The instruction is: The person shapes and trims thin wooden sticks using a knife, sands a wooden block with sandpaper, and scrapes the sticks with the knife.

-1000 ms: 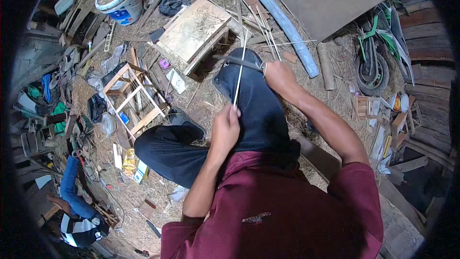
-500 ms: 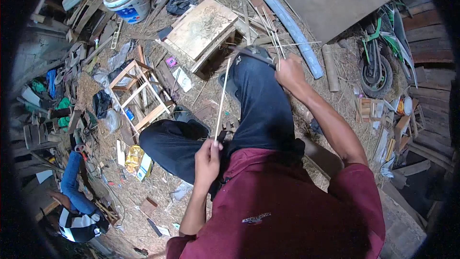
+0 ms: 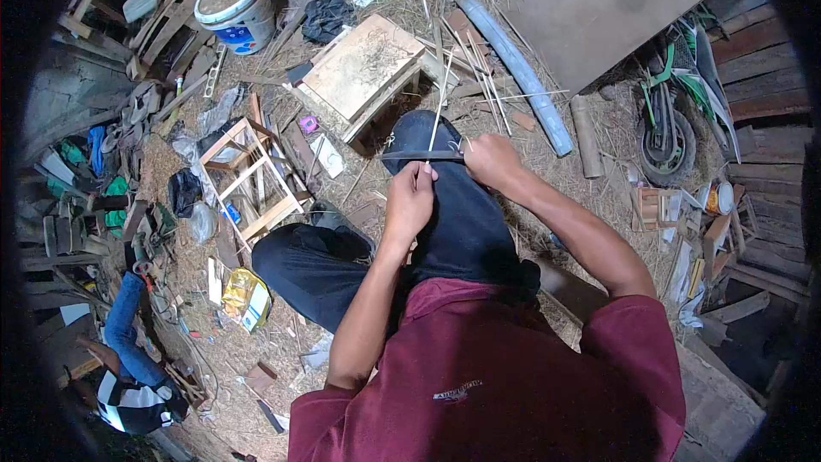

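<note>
My left hand is closed on the lower end of a thin pale strip, which points up and away over my raised knee. In my right hand is the handle end of a long dark blade. The blade lies crosswise over the strip, just beyond my left fingertips, above the knee of my dark trousers. Whether its edge touches the strip I cannot tell.
A low wooden table stands ahead, with a small wooden frame to its left. Thin strips and a blue-grey pole lie ahead right. A white bucket is at upper left; another person sits at lower left.
My left hand has moved forward and right with the strip, from beside my lap to the knee. The blade has shifted left and nearer and now crosses the strip.
</note>
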